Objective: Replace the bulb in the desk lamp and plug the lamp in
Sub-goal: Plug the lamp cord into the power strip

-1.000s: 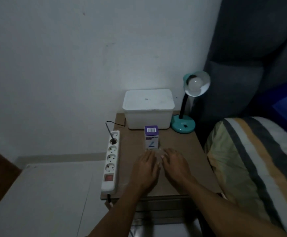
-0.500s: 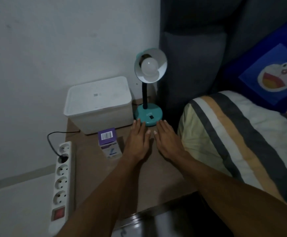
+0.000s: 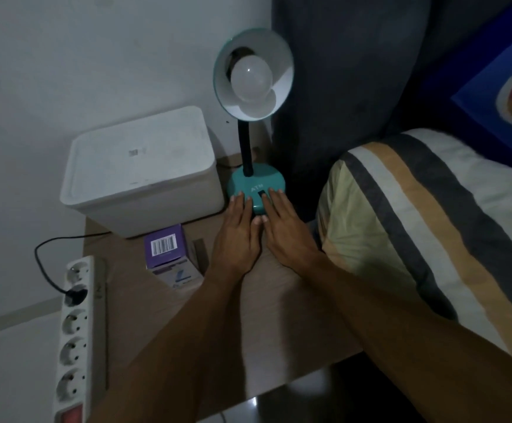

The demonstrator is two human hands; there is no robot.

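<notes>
A teal desk lamp (image 3: 256, 178) stands at the back of the wooden nightstand (image 3: 279, 300), its shade tilted toward me with an unlit white bulb (image 3: 250, 76) screwed in. My left hand (image 3: 238, 236) and my right hand (image 3: 285, 230) lie flat side by side, palms down, fingertips resting on the front of the lamp's round base near its black switch. Neither hand holds anything. A purple and white bulb box (image 3: 169, 254) stands just left of my left hand. A white power strip (image 3: 76, 331) lies along the nightstand's left edge with one black plug (image 3: 76, 293) in it.
A white lidded plastic container (image 3: 140, 169) sits left of the lamp against the wall. A bed with a striped pillow (image 3: 416, 224) borders the nightstand on the right, with a dark headboard (image 3: 355, 71) behind the lamp.
Both hands slid forward across the nightstand from beside the bulb box onto the lamp's base. My view has moved closer and turned right toward the lamp.
</notes>
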